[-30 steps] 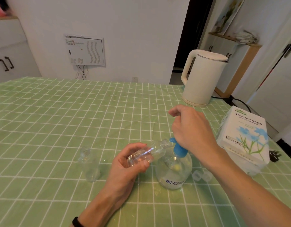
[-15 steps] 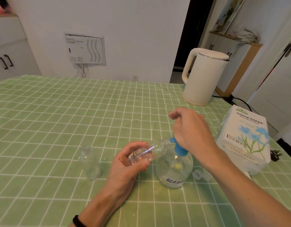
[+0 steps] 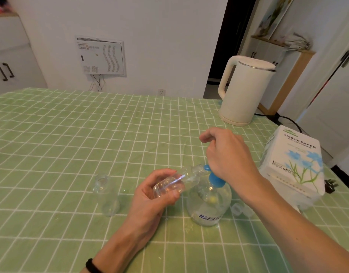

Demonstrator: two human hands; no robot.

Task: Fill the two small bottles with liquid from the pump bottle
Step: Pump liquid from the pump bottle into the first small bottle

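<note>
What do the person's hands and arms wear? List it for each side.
Left hand: no glove or ring visible; thin black band at the wrist; forearm bare, no sleeve in view. Right hand: no glove or ring visible; wrist and forearm bare, no band, watch or sleeve in view.

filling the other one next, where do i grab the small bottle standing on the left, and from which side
Probably round the wide lower body of the standing small bottle, below its narrower neck, coming from its left. It stands upright, open mouth up, so a side grip keeps the mouth clear; the left hand and pump bottle crowd its right.
</note>
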